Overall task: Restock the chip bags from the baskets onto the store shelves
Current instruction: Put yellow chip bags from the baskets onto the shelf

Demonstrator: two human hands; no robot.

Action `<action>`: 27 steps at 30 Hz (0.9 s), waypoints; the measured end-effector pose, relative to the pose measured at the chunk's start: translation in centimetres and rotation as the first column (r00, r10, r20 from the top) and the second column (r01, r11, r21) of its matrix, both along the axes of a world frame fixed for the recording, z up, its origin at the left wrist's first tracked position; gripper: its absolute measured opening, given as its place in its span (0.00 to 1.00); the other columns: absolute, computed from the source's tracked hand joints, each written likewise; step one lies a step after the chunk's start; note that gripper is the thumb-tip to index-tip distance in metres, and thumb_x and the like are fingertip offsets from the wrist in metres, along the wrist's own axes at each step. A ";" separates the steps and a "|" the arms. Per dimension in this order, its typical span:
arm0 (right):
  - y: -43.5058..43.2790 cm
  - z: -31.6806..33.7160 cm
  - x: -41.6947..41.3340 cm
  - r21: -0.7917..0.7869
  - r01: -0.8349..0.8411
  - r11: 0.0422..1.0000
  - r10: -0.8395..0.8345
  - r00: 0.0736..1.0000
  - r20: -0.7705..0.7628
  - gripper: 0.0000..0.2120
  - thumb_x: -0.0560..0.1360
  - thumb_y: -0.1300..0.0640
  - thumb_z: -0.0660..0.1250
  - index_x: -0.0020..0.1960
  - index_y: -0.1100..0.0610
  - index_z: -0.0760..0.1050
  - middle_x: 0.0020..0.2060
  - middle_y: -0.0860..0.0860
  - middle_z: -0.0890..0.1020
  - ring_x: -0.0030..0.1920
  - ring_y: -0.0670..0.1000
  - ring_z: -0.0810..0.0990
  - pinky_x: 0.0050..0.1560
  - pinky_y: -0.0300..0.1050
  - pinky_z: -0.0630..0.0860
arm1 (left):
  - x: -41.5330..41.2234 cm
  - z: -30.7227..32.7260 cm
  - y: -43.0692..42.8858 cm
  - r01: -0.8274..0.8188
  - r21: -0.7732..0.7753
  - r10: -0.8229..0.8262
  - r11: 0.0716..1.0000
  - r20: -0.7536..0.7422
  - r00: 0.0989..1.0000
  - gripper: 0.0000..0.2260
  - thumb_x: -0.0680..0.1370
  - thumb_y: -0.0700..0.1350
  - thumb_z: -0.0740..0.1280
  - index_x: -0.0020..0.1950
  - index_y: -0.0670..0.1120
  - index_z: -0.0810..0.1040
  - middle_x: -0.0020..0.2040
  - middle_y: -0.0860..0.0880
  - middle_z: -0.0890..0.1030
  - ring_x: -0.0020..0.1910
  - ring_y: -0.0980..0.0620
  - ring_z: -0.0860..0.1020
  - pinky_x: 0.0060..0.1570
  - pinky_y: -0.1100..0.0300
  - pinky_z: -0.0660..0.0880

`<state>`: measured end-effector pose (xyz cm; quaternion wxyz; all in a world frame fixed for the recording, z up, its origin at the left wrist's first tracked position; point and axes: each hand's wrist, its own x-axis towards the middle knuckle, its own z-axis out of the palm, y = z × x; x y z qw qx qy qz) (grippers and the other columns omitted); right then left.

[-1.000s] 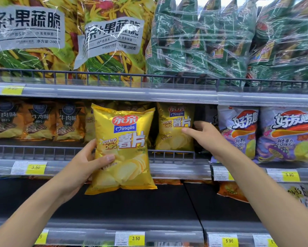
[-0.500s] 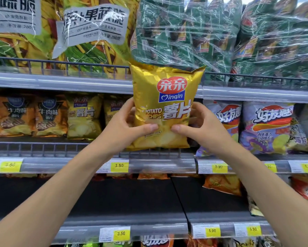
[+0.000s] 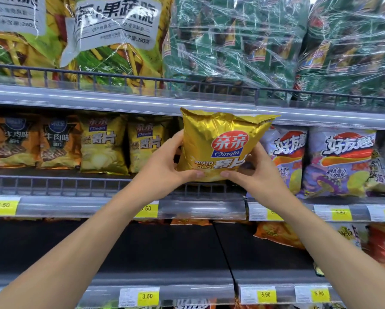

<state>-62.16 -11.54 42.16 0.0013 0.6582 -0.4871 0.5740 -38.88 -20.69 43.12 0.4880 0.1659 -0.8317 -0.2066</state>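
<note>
A yellow Qinqin potato chip bag [image 3: 218, 143] stands upright at the front of the middle shelf [image 3: 200, 206], just right of two matching yellow bags [image 3: 122, 146]. My left hand [image 3: 164, 168] grips its lower left side, thumb across the front. My right hand [image 3: 254, 172] grips its lower right side the same way, and both thumbs nearly meet at the bag's bottom edge. The bag's top sits just under the upper shelf rail [image 3: 209, 105]. No basket is in view.
Orange beef-flavour bags [image 3: 31, 141] fill the middle shelf's left end; purple chip bags [image 3: 338, 161] stand to the right. Large wrapped multipacks [image 3: 243, 41] sit on the top shelf. The shelf below [image 3: 142, 246] is dark, with a few orange bags [image 3: 278, 234] at right.
Both hands have lowered the yellow bag from in front of the upper rail down into the middle shelf slot. A second ago only my left hand held it, lower and further left.
</note>
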 end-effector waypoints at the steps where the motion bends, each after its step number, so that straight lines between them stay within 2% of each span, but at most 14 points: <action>1: -0.3 -0.2 0.0 0.002 -0.001 1.000 0.001 1.000 0.007 0.28 0.70 0.60 0.81 0.64 0.52 0.71 0.56 0.43 0.84 0.60 0.43 0.81 0.59 0.45 0.82 | -0.1 -0.2 -0.4 0.004 0.005 -0.004 1.000 0.004 1.000 0.33 0.73 0.48 0.81 0.72 0.64 0.70 0.64 0.64 0.80 0.63 0.57 0.80 0.63 0.48 0.80; 4: -1.1 -0.7 0.2 0.021 0.003 1.000 -0.003 1.000 0.018 0.29 0.70 0.60 0.81 0.65 0.51 0.70 0.57 0.42 0.83 0.60 0.41 0.81 0.60 0.46 0.81 | -0.3 -0.3 -1.0 -0.040 -0.007 0.040 0.999 0.042 0.998 0.32 0.73 0.50 0.80 0.72 0.65 0.69 0.64 0.65 0.80 0.64 0.60 0.79 0.66 0.48 0.78; 8: -1.7 -0.9 0.1 0.079 0.088 0.993 -0.082 0.994 -0.069 0.29 0.70 0.51 0.80 0.67 0.47 0.71 0.57 0.39 0.83 0.60 0.40 0.81 0.64 0.52 0.79 | -0.2 -0.3 -1.7 -0.133 -0.017 0.134 0.991 0.133 0.982 0.34 0.73 0.57 0.79 0.75 0.63 0.67 0.65 0.64 0.80 0.64 0.61 0.78 0.67 0.47 0.78; 10: -1.4 -0.8 0.3 0.099 0.077 0.992 -0.070 0.994 -0.079 0.30 0.71 0.51 0.80 0.68 0.45 0.70 0.58 0.39 0.83 0.60 0.39 0.80 0.65 0.51 0.79 | 0.0 -0.3 -1.6 -0.155 -0.041 0.160 0.987 0.149 0.976 0.37 0.71 0.62 0.78 0.76 0.65 0.65 0.67 0.64 0.79 0.64 0.60 0.78 0.66 0.46 0.78; 12: -0.8 -0.6 0.8 0.039 0.057 0.998 -0.055 0.997 -0.045 0.34 0.69 0.53 0.82 0.69 0.44 0.67 0.60 0.38 0.80 0.60 0.37 0.80 0.63 0.44 0.79 | 0.1 -0.3 -1.1 -0.210 -0.101 0.219 0.973 0.097 0.971 0.44 0.68 0.68 0.77 0.79 0.66 0.59 0.70 0.64 0.75 0.65 0.59 0.78 0.64 0.46 0.79; 14: -0.2 -0.2 1.3 -0.114 0.088 0.990 -0.089 0.996 -0.002 0.44 0.67 0.50 0.83 0.75 0.43 0.61 0.64 0.38 0.76 0.62 0.38 0.78 0.59 0.38 0.79 | 0.2 -0.3 -0.3 -0.275 -0.174 0.272 0.945 -0.044 0.961 0.49 0.68 0.69 0.77 0.81 0.63 0.54 0.72 0.64 0.72 0.62 0.59 0.78 0.58 0.50 0.80; 16: 0.3 -0.1 1.5 -0.228 0.135 0.964 -0.130 0.991 0.038 0.53 0.66 0.47 0.83 0.80 0.43 0.53 0.68 0.39 0.72 0.64 0.39 0.77 0.59 0.38 0.79 | 0.3 -0.1 0.3 -0.321 -0.276 0.283 0.906 -0.170 0.944 0.49 0.69 0.68 0.75 0.82 0.58 0.52 0.70 0.65 0.70 0.59 0.60 0.79 0.51 0.54 0.80; 18: 0.5 0.1 1.7 -0.268 0.167 0.949 -0.162 0.986 0.042 0.57 0.66 0.46 0.83 0.82 0.43 0.48 0.70 0.43 0.70 0.64 0.39 0.76 0.61 0.41 0.78 | 0.2 0.3 0.6 -0.354 -0.345 0.294 0.869 -0.214 0.931 0.47 0.71 0.68 0.73 0.82 0.56 0.52 0.69 0.63 0.70 0.57 0.59 0.79 0.50 0.55 0.79; 20: 0.5 0.2 1.7 -0.263 0.183 0.947 -0.184 0.983 0.021 0.56 0.66 0.45 0.83 0.82 0.41 0.49 0.71 0.43 0.70 0.64 0.39 0.76 0.63 0.45 0.79 | 0.1 0.6 0.5 -0.378 -0.361 0.318 0.853 -0.216 0.923 0.46 0.72 0.68 0.71 0.83 0.57 0.52 0.70 0.60 0.73 0.57 0.59 0.79 0.49 0.55 0.79; 22: 0.5 0.3 1.7 -0.249 0.192 0.949 -0.198 0.980 -0.001 0.51 0.67 0.44 0.82 0.80 0.41 0.54 0.69 0.42 0.72 0.63 0.40 0.77 0.62 0.49 0.80 | 0.0 0.6 0.3 -0.383 -0.359 0.325 0.851 -0.213 0.922 0.45 0.73 0.66 0.72 0.83 0.57 0.51 0.70 0.57 0.75 0.56 0.59 0.79 0.49 0.54 0.80; 27: 0.0 0.2 1.3 -0.221 0.222 0.950 -0.231 0.973 -0.015 0.47 0.66 0.42 0.82 0.77 0.45 0.60 0.66 0.41 0.74 0.61 0.39 0.78 0.59 0.47 0.82 | 0.2 0.2 -0.2 -0.353 -0.357 0.303 0.865 -0.189 0.934 0.39 0.73 0.63 0.74 0.79 0.56 0.60 0.69 0.58 0.76 0.55 0.58 0.80 0.50 0.50 0.82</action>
